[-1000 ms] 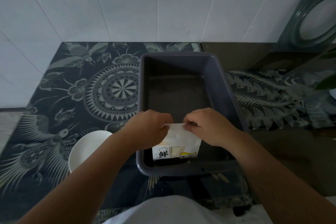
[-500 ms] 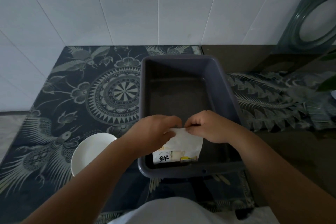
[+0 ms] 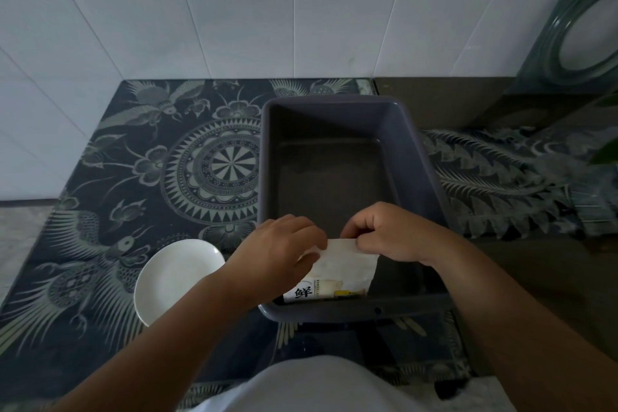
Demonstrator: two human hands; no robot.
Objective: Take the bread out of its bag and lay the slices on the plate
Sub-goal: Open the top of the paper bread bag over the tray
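A white bread bag with a printed label stands upright at the near end of a dark grey rectangular tub. My left hand pinches the bag's top edge on the left. My right hand pinches the same edge on the right. The bread inside is hidden by the bag. A round white plate lies on the counter just left of the tub, partly under my left forearm, and nothing lies on its visible part.
The counter carries a dark patterned mat with birds and a round medallion. White tiled walls close off the back and left. A dark green framed round object leans at the far right, with a leaf at the edge.
Both hands stay on the bag's top edge and sit a little further apart along it. The camera view has shifted slightly, so more of the plate shows.
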